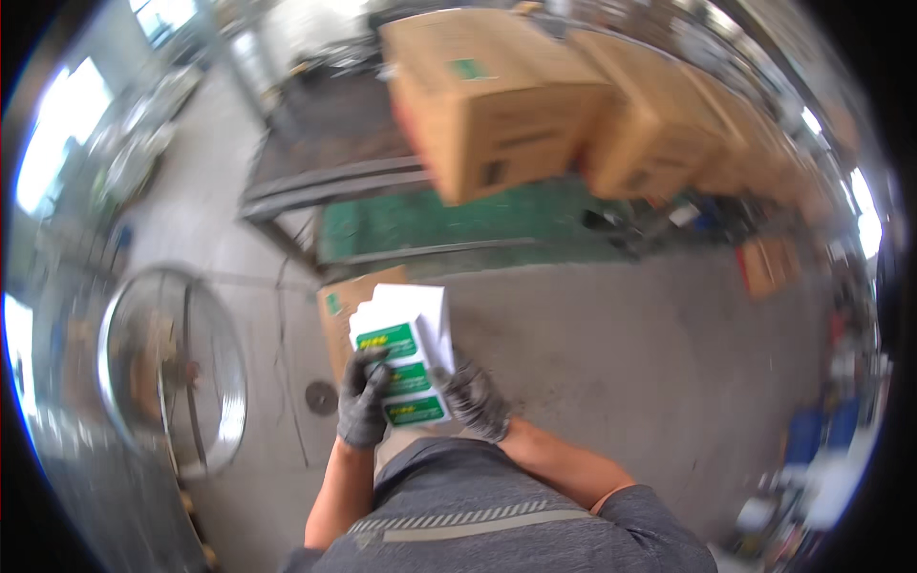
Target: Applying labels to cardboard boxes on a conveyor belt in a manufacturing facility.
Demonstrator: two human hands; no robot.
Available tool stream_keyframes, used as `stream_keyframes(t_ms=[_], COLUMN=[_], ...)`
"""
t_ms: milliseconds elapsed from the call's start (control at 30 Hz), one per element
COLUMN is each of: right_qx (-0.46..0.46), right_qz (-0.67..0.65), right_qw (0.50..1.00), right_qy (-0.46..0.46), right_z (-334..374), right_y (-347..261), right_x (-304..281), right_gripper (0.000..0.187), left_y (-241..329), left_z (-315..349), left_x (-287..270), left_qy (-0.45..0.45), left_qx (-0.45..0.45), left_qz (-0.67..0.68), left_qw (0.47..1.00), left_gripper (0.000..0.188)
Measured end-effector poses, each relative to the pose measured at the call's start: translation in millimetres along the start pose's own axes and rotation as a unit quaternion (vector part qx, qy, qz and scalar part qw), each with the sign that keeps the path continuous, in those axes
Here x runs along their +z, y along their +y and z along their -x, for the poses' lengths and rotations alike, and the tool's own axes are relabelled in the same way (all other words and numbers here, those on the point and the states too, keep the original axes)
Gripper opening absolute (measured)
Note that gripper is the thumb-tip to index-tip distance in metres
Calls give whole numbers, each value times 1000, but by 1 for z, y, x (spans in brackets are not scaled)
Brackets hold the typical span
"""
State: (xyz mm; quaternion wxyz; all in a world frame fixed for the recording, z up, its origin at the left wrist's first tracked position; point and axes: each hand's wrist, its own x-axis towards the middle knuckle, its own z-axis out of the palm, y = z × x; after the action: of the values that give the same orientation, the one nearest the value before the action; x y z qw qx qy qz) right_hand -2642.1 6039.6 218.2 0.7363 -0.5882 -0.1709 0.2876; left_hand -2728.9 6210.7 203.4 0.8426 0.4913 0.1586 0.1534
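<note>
A fanned stack of white sheets with green labels (409,379) is held in front of my body. The top sheet carries three green stickers with yellow print, one above another. My left hand (363,396), in a grey glove, grips the stack's left edge with the thumb over the front. On the other side my right hand (473,396), gloved too, is closed at the right edge of a plain white sheet (432,310) behind the labels. The fingers behind the sheets are hidden. Beyond the stack, a cardboard box (334,301) with a small green label is partly covered.
Several large cardboard boxes (516,115) stand in a row on a dark metal table (325,181) ahead. Under it is a green surface (430,224). A large shiny metal ring (234,411) stands at the left, near a dark disc (321,397) on the floor. Another small box (767,265) lies at the right.
</note>
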Motion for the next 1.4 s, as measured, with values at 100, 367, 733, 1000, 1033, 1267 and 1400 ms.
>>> stream_keyframes(t_ms=[100,367,733,1000,1033,1267,1400], right_qx=[47,-57,-31,-33,-35,-54,-6], right_qz=[-83,-20,143,274,242,246,259], right_qw=[993,921,760,753,766,760,735], right_qy=[65,385,633,597,594,598,626], right_z=[59,212,282,232,222,196,195], right_y=[-15,-57,-64,-113,-122,-167,-194], right_x=[-35,-155,-248,-352,-366,-438,-455], right_gripper=[70,50,31,87,89,88,59], left_y=[-20,-105,-154,-206,-209,-215,-237], left_z=[31,68,67,-18,-30,-120,-151], left_x=[67,259,352,434,446,509,545], left_qy=[-74,-338,-388,-475,-497,-442,-476], left_qx=[-58,-110,-497,-325,-245,-538,-567], left_qz=[-4,-121,88,14,-16,109,111], left_qw=[996,927,771,818,832,710,663], left_gripper=[25,37,95,100,100,100,109])
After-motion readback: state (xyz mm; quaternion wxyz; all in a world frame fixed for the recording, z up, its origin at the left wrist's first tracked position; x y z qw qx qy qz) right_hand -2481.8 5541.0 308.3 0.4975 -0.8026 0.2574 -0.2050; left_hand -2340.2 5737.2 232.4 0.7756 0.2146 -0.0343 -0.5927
